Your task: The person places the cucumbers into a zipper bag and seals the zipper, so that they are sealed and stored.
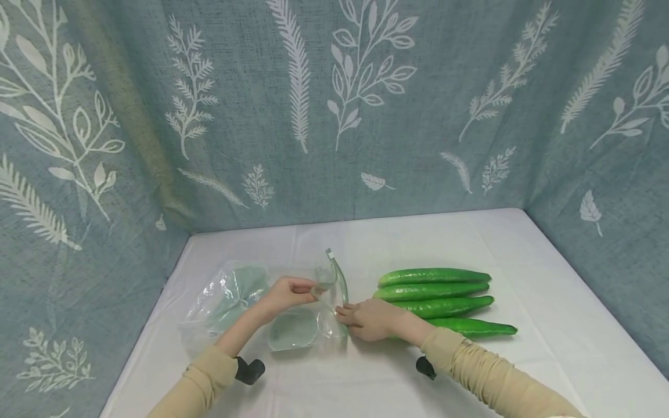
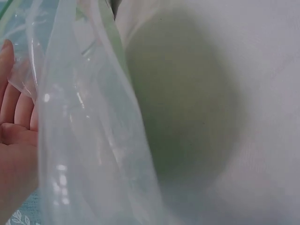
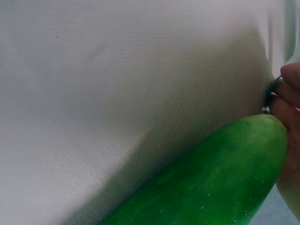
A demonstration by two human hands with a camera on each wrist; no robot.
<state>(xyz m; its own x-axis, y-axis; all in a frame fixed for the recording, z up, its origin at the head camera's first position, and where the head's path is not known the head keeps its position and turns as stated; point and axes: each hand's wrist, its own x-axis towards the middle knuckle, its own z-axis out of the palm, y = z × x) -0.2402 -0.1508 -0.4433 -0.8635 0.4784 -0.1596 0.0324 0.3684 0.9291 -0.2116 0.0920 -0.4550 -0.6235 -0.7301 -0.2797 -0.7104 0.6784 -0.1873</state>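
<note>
A clear plastic zip bag (image 1: pixel 300 330) with a greenish tint lies at the middle of the table, its mouth edge toward the right. With thumb and fingers my left hand (image 1: pixel 284 299) pinches the film near the bag's mouth. My right hand (image 1: pixel 373 319) grips the bag's edge strip on the other side, fingertips down by the table. In the left wrist view, folds of the clear film (image 2: pixel 89 126) cover much of the picture, beside my curled fingers (image 2: pixel 21 110). A cucumber (image 3: pixel 220 178) lies close beneath my right wrist, partly hidden by the hand in the head view.
Several long green cucumbers (image 1: pixel 434 290) lie side by side on the right of the white-covered table (image 1: pixel 324 389). A second clear bag (image 1: pixel 237 290) with something pale green lies left, behind my left forearm. Patterned blue-green curtains (image 1: pixel 225 104) enclose the back and sides.
</note>
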